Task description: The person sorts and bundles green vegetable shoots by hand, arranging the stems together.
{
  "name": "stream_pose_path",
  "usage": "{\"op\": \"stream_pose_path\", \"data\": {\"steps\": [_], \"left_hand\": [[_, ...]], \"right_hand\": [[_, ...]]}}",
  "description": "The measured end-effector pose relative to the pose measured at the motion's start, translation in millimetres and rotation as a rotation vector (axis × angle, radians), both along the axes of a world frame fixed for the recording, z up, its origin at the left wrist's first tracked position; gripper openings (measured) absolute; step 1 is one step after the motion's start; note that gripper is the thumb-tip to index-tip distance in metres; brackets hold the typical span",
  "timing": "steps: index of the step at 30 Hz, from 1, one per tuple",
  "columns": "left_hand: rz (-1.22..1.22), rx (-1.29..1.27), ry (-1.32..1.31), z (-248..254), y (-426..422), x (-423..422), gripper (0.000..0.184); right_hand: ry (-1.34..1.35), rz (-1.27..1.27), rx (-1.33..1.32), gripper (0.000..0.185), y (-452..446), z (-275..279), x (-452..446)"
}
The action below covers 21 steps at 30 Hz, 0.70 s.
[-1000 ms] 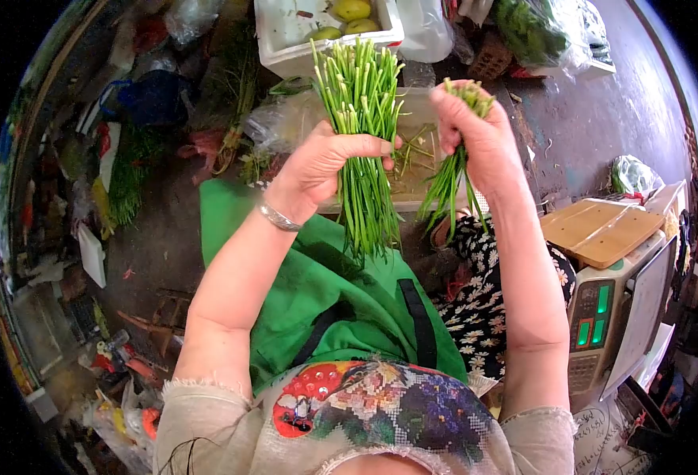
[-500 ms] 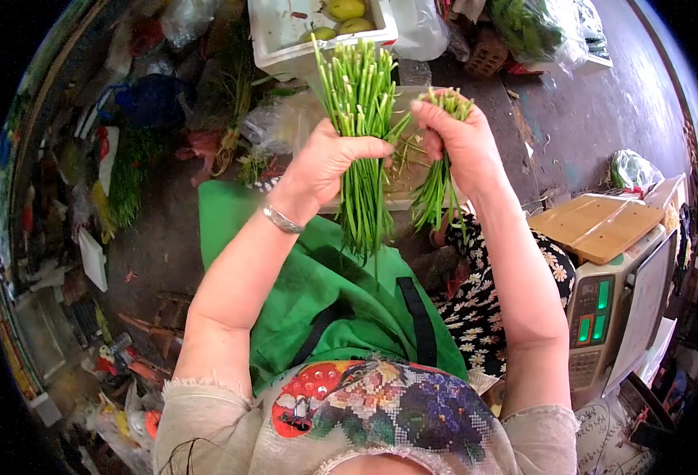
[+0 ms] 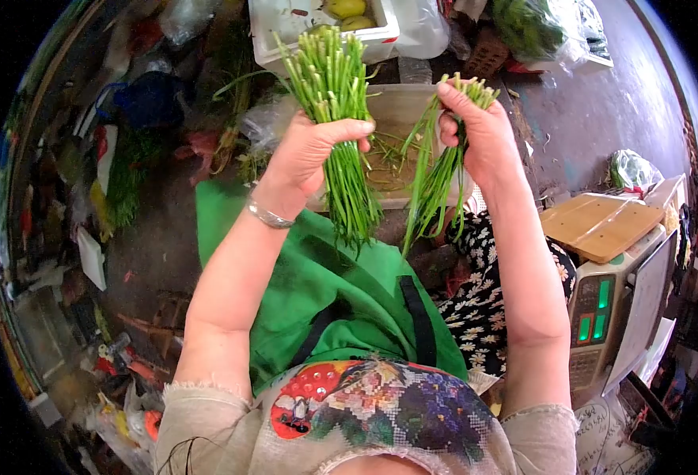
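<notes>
My left hand [image 3: 305, 150] is closed around a thick bunch of long green vegetable stalks [image 3: 335, 87], cut ends up and narrow leaves hanging down. A smaller bunch of the same greens [image 3: 442, 178] is gripped in my right hand [image 3: 479, 127], thumb across the stalks near their cut ends. One long leafy strand dangles out to the left of this bunch. The two bunches are apart. Below and between them sits a shallow pale plastic tub [image 3: 388, 103] with loose green scraps on its bottom. The exact kind of greens is hard to tell.
A white foam box [image 3: 381, 39] with yellow-green fruit stands at the top. A digital scale [image 3: 598, 301] with a tan platform [image 3: 598, 226] is at right. Green cloth [image 3: 325, 293] covers my lap. Bagged greens [image 3: 531, 36] lie top right; clutter and herbs [image 3: 131, 170] line the left.
My hands have moved apart: the left hand with its bunch shifted left, the right hand with the smaller bunch moved right. A strand now trails from the right-hand bunch.
</notes>
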<state>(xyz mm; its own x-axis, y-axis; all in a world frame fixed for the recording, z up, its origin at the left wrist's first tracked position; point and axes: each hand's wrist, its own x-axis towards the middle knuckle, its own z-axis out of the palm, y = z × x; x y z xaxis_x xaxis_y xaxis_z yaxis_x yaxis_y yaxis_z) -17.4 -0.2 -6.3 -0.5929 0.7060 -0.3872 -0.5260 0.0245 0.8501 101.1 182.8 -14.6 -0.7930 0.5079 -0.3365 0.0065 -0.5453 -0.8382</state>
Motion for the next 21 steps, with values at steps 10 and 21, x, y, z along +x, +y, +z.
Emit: {"op": "stream_pose_path", "data": {"steps": [10,21], "left_hand": [[-0.049,0.008,0.051,-3.6,9.5,14.4,0.034],[0.019,-0.081,0.076,-3.7,2.2,3.6,0.034]], "right_hand": [[-0.107,0.155,0.190,0.015,-32.4,5.3,1.6],[-0.197,0.146,0.224,0.009,11.7,22.3,12.9]]}}
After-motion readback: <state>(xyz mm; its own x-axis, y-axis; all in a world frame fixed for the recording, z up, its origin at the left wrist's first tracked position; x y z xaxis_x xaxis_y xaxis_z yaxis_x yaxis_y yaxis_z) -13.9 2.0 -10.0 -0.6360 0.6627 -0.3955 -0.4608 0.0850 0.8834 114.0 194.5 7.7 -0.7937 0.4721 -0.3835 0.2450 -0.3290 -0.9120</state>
